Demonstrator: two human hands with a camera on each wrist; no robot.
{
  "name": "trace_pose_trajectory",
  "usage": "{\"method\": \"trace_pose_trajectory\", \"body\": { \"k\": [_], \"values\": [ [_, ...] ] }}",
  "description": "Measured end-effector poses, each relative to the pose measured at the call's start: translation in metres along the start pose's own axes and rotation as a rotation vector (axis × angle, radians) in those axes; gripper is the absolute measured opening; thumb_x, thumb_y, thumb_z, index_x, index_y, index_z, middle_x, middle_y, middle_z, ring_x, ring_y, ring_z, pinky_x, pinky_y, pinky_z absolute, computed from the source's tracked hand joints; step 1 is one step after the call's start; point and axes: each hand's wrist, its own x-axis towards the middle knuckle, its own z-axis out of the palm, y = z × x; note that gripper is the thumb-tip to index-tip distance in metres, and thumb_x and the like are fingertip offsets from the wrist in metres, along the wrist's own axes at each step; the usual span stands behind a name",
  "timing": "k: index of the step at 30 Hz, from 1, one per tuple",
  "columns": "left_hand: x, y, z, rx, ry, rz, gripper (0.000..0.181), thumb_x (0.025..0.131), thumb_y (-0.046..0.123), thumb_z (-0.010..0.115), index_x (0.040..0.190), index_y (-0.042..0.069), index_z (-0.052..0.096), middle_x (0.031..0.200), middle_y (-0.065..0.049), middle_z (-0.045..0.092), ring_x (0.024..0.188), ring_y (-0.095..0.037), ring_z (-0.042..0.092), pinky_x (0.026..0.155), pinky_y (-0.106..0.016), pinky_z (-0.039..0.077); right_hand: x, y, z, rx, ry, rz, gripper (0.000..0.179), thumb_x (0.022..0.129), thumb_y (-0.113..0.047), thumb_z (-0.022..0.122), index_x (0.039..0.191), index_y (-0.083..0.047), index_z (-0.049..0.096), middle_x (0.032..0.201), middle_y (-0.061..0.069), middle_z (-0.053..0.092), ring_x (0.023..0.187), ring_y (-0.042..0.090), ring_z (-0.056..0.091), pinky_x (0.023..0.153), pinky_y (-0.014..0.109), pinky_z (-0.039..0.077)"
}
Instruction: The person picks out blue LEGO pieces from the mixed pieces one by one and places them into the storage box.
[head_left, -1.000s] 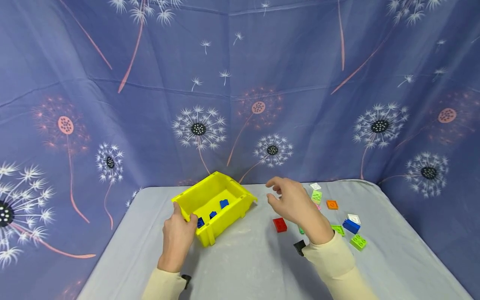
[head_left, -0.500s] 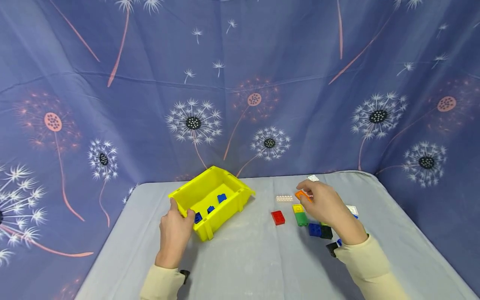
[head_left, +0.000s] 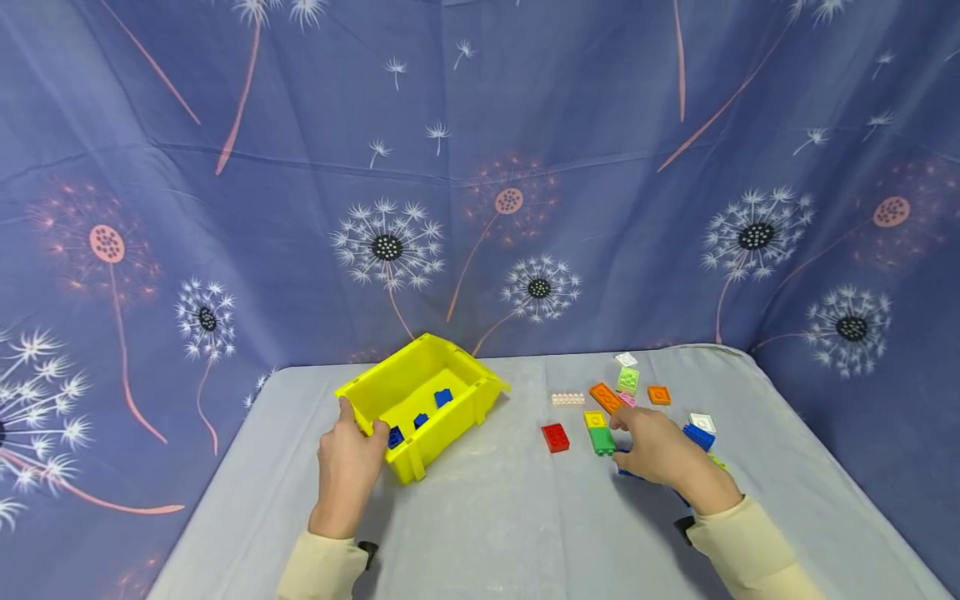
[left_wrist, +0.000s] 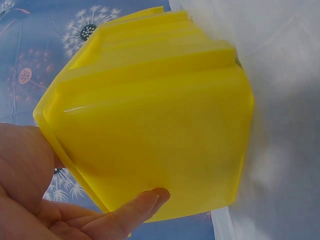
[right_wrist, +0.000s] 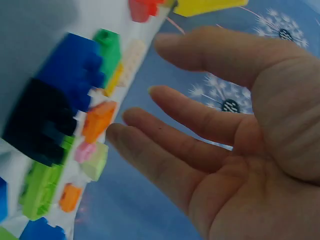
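Note:
My left hand (head_left: 348,471) grips the near left end of a yellow plastic bin (head_left: 450,433), thumb inside the rim; in the left wrist view its fingers (left_wrist: 132,212) lie against the outer wall. Inside the bin sit a few blue bricks (head_left: 443,397). My right hand (head_left: 663,450) hovers low over the loose bricks at the right, fingers spread and holding nothing. Closest to it are a blue brick (right_wrist: 72,65) and a black brick (right_wrist: 37,117), largely hidden under the hand in the head view. Left of its fingertips lie a green brick (head_left: 602,441) and a yellow brick (head_left: 595,418).
A red brick (head_left: 556,437) and a pale studded strip (head_left: 567,399) lie between bin and pile. Beyond the right hand are a long orange brick (head_left: 606,397), a small orange one (head_left: 659,395) and a white piece (head_left: 702,423). A dandelion-print curtain (head_left: 450,208) hangs behind the grey-covered table (head_left: 480,533).
My right hand has moved right from the middle to the orange brick, then toward me over the blue and black bricks. The left hand keeps its grip on the bin.

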Motion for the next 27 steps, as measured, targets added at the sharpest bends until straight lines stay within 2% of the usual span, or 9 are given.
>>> {"method": "trace_pose_trajectory", "body": {
  "k": [6, 11, 21, 27],
  "values": [
    [0.001, 0.001, 0.000, -0.007, -0.009, 0.004, 0.084, 0.097, 0.026, 0.058, 0.162, -0.007, 0.016, 0.052, -0.003, 0.045, 0.037, -0.017, 0.038, 0.038, -0.029, 0.036, -0.001, 0.005, 0.014, -0.028, -0.027, 0.022, 0.038, 0.073, -0.008, 0.090, 0.102, -0.006, 0.066, 0.096, 0.008, 0.067, 0.079, 0.021, 0.056, 0.074, 0.043, 0.054],
    [0.000, 0.003, 0.001, -0.009, -0.012, 0.005, 0.084, 0.097, 0.025, 0.059, 0.162, -0.007, 0.016, 0.053, -0.003, 0.045, 0.037, -0.017, 0.039, 0.039, -0.029, 0.036, -0.004, 0.007, 0.021, -0.018, -0.026, 0.013, 0.034, 0.073, -0.002, 0.089, 0.092, -0.009, 0.062, 0.083, 0.002, 0.059, 0.074, 0.019, 0.051, 0.067, 0.037, 0.048],
    [-0.004, 0.000, 0.000, -0.011, -0.021, -0.030, 0.084, 0.097, 0.026, 0.059, 0.161, -0.009, 0.017, 0.055, -0.003, 0.046, 0.040, -0.016, 0.040, 0.041, -0.030, 0.038, -0.003, 0.004, 0.027, -0.021, -0.053, 0.021, 0.031, 0.074, 0.014, 0.077, 0.086, -0.011, 0.063, 0.081, 0.002, 0.057, 0.072, 0.020, 0.050, 0.065, 0.036, 0.046],
    [-0.002, 0.000, -0.001, -0.002, -0.011, -0.018, 0.084, 0.096, 0.026, 0.059, 0.160, -0.011, 0.018, 0.054, -0.002, 0.045, 0.039, -0.016, 0.040, 0.041, -0.030, 0.038, -0.002, 0.004, 0.031, 0.002, -0.045, 0.021, 0.033, 0.073, 0.017, 0.076, 0.084, -0.011, 0.065, 0.081, 0.001, 0.058, 0.074, 0.020, 0.051, 0.067, 0.037, 0.047]
  ]
}}
